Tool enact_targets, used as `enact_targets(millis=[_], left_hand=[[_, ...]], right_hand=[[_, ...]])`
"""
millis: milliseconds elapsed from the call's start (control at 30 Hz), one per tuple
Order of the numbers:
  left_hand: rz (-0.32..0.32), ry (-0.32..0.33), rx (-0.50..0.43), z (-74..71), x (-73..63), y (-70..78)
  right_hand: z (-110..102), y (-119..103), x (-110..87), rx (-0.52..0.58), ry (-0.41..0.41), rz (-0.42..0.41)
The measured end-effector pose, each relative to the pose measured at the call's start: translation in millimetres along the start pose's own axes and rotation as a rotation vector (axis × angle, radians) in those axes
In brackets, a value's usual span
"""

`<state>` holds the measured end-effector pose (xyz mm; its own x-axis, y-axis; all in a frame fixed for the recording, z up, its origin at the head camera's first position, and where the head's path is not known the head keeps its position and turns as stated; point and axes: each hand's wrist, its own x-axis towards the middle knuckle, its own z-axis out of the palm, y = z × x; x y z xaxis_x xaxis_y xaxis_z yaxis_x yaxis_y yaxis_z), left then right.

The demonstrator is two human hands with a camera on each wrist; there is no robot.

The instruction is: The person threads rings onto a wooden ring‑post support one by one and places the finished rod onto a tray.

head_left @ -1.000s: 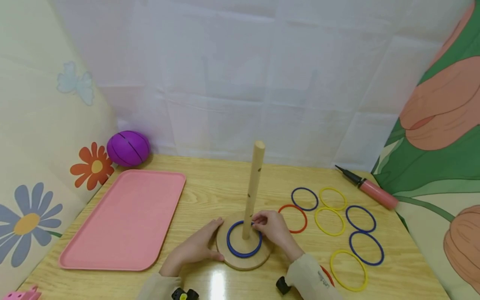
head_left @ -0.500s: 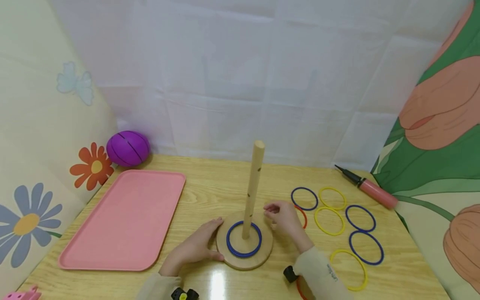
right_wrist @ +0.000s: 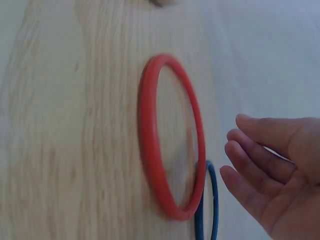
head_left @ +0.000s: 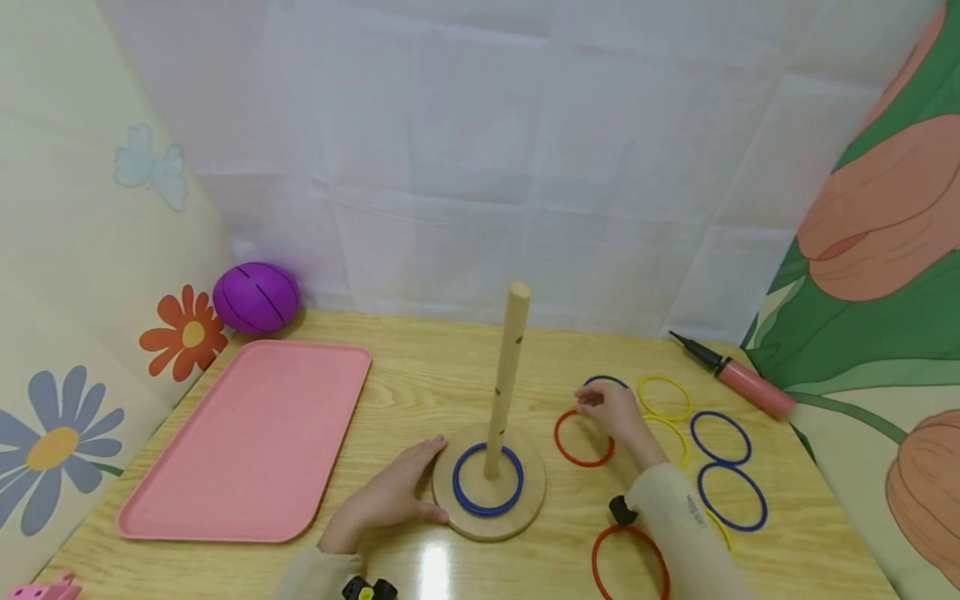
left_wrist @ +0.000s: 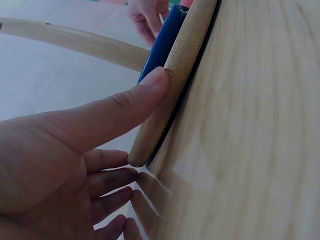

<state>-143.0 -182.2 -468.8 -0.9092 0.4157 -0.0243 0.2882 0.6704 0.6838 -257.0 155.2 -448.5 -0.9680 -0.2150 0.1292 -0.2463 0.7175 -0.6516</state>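
Note:
A wooden peg point(head_left: 507, 375) stands upright on a round wooden base point(head_left: 528, 492). Blue rings point(head_left: 487, 510) lie on the base around the peg's foot. My left hand point(head_left: 393, 496) rests at the base's left side; in the left wrist view its straight thumb point(left_wrist: 125, 107) touches the rim, with the other fingers beside the edge. Hovering over the right-hand rings is my right hand point(head_left: 611, 414), which holds nothing. Its loosely bent fingers point(right_wrist: 250, 167) are near a red ring point(right_wrist: 150, 125) and a blue ring point(right_wrist: 214, 195), apart from both in the right wrist view.
Yellow rings point(head_left: 686, 398) and blue rings point(head_left: 765, 508) lie at the right, and another red ring point(head_left: 596, 567) is near my right sleeve. A pink tray point(head_left: 255, 442) is at the left, with a purple ball point(head_left: 257, 297) behind it. A hand pump point(head_left: 750, 387) lies at the back right.
My right hand has let go of a blue ring at the peg, then moved right and away over the red and blue rings. My left hand has stayed at the base.

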Motion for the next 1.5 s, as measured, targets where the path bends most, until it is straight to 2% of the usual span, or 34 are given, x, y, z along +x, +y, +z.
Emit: enact_targets(millis=[300, 500, 733, 933, 1033, 1200, 1367, 1500], left_hand=[[0.011, -0.005, -0.007, 0.0, -0.9, -0.9], [0.006, -0.011, -0.011, -0.2, -0.7, -1.4], [0.004, -0.012, -0.010, -0.2, -0.8, -1.8], [0.011, -0.007, -0.003, 0.1, -1.0, -2.5], [0.010, -0.008, -0.003, 0.3, -1.0, -2.7], [-0.002, -0.018, -0.013, -0.2, -1.2, -2.5], [-0.004, -0.024, -0.019, -1.0, -1.3, -1.7], [-0.008, -0.029, -0.024, -1.3, -1.3, -1.1]], right_hand=[[4, 13, 10.6, -0.054, -0.092, -0.045], [6, 18, 12.7, -0.105, -0.105, -0.074], [8, 20, 9.9, -0.119, -0.122, -0.042], [7, 20, 8.3, -0.159, -0.115, -0.088], [5, 19, 7.2, -0.163, -0.104, -0.071], [1, 16, 4.6, -0.144, -0.075, -0.038], [-3, 12, 2.2, -0.065, -0.043, -0.011], [-6, 10, 2.1, -0.003, -0.010, 0.044]])
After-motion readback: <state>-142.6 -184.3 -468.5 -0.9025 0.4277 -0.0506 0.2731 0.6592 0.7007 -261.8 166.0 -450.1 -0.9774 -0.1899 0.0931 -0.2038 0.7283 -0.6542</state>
